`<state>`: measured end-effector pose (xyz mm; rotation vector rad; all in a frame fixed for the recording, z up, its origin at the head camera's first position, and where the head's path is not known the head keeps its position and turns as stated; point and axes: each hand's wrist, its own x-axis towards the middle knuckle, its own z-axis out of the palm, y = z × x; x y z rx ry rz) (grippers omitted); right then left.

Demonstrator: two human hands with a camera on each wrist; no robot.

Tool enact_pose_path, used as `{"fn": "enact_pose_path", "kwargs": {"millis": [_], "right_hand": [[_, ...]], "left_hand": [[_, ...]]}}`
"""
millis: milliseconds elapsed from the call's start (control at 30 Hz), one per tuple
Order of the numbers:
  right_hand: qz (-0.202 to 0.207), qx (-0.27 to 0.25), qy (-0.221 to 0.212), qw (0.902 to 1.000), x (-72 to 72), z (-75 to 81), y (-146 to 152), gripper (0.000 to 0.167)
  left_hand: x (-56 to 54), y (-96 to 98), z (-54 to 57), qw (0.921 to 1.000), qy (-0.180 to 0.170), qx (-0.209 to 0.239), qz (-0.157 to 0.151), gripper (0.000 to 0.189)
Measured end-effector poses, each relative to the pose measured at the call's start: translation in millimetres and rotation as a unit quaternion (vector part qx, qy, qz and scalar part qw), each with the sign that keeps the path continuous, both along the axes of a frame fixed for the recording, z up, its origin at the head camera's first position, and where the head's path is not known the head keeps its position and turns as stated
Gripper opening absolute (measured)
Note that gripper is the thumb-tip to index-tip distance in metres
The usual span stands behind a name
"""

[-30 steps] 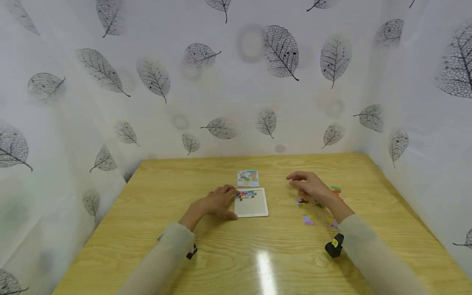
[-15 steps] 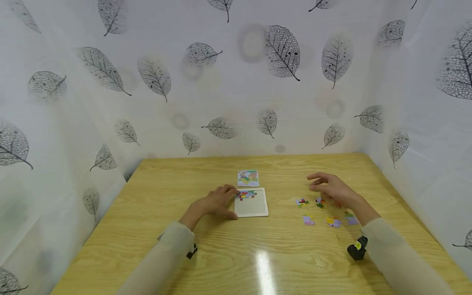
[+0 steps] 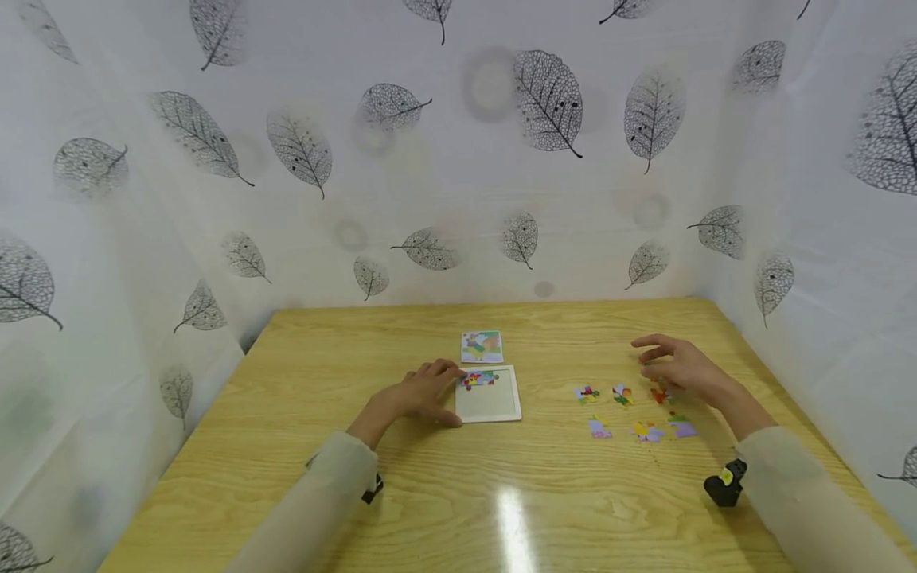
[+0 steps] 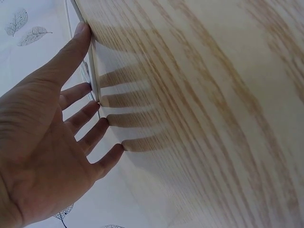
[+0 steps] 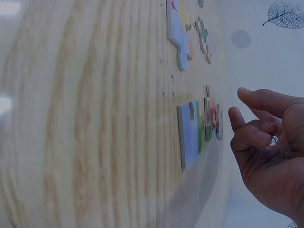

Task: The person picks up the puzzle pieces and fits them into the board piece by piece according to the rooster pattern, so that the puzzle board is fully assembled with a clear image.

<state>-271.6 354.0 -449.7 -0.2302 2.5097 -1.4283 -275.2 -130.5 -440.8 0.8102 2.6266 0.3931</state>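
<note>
My left hand (image 3: 420,393) lies at the left side of a white-rimmed puzzle tray (image 3: 517,398), fingers spread. In the left wrist view its thumb (image 4: 76,45) touches the tray's edge. A few joined jigsaw pieces (image 3: 481,379) fill part of the tray's far left; the rest of its bed is bare. My right hand (image 3: 686,372) hovers over the right of the table with loosely bent fingers, holding nothing. Below and near it lie several loose jigsaw pieces (image 3: 648,432) in two rough rows. The right wrist view shows a lilac-and-green piece (image 5: 188,135) close to that hand.
A small square picture card (image 3: 481,347) lies just beyond the tray. The wooden table (image 3: 344,509) meets a white leaf-patterned curtain (image 3: 458,183) at the back and sides. Dark wrist-worn devices (image 3: 725,483) sit at both cuffs.
My right hand has moved rightward above the loose pieces, uncovering those on the left and middle. The left hand, tray and card have stayed in place.
</note>
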Motion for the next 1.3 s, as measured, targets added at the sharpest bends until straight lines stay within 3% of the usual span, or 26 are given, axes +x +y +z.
{"fn": "enact_pose_path", "kwargs": {"millis": [300, 667, 933, 1033, 1300], "right_hand": [[-0.006, 0.013, -0.011, 0.9998, 4.1, 1.6, 13, 0.056], [-0.013, 0.032, 0.0, 0.9994, 3.1, -7.4, 18, 0.046], [0.018, 0.097, 0.063, 0.9931, 1.6, -6.4, 17, 0.037], [0.012, 0.106, 0.064, 0.9923, 1.6, -6.3, 15, 0.037], [0.007, 0.038, 0.036, 0.9986, 1.8, -2.3, -9, 0.036]], "left_hand": [[-0.4, -0.3, -1.1, 1.0, 0.003, -0.002, -0.001, 0.084], [-0.8, 0.9, -1.8, 0.9999, 0.001, 0.001, -0.01, 0.084], [-1.0, -0.5, 0.9, 1.0, -0.001, 0.003, -0.009, 0.085], [-1.6, -0.3, 0.0, 0.9999, -0.001, 0.005, -0.013, 0.085], [-2.7, -1.2, -3.3, 1.0, -0.003, 0.001, -0.009, 0.086]]}}
